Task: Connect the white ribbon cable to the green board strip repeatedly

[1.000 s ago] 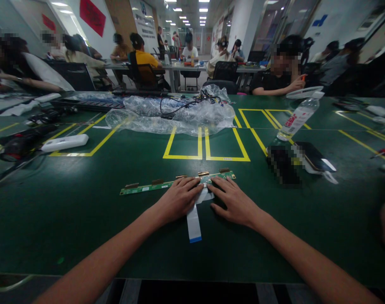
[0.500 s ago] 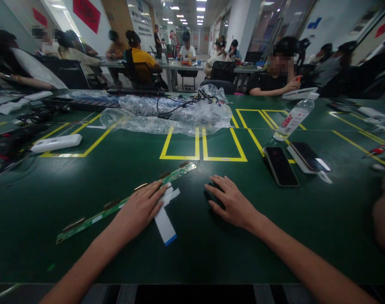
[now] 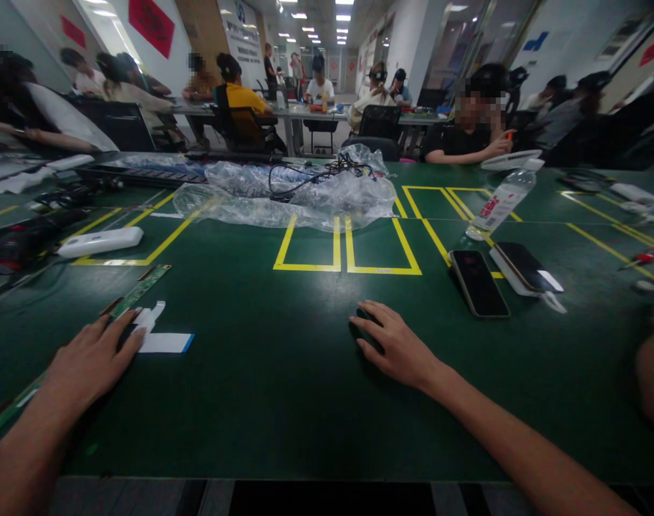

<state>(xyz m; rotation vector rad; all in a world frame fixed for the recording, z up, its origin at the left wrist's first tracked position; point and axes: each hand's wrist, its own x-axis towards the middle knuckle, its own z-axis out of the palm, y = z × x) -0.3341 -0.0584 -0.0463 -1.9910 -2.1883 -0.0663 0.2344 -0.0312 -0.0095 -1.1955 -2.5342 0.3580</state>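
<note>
"What's that under the left hand (image 3: pixel 90 358)?"

"A long green circuit board (image 3: pixel 144 285), lying slantwise on the table (image 3: pixel 273 401), with a white, blue-tipped ribbon cable (image 3: pixel 168 342) by the thumb."

"And the right hand (image 3: pixel 394 344)?"

"Well apart from the board, palm down, fingers slightly spread. The black phone (image 3: pixel 480 283) lies off to its right, near that clear bottle (image 3: pixel 503 201)."

"Farther back?"

"Crumpled clear plastic wrap (image 3: pixel 224 204) with black cables (image 3: pixel 289 188) on it, behind the middle yellow tape outlines (image 3: pixel 385 271)"

I can't see the middle of the circuit board (image 3: pixel 140 289), hidden under my left hand (image 3: pixel 93 355); its near end is cut off at the left edge. Blur obscures the dark tool (image 3: pixel 26 240), and the bottle's label (image 3: pixel 500 203) is illegible to me.
</note>
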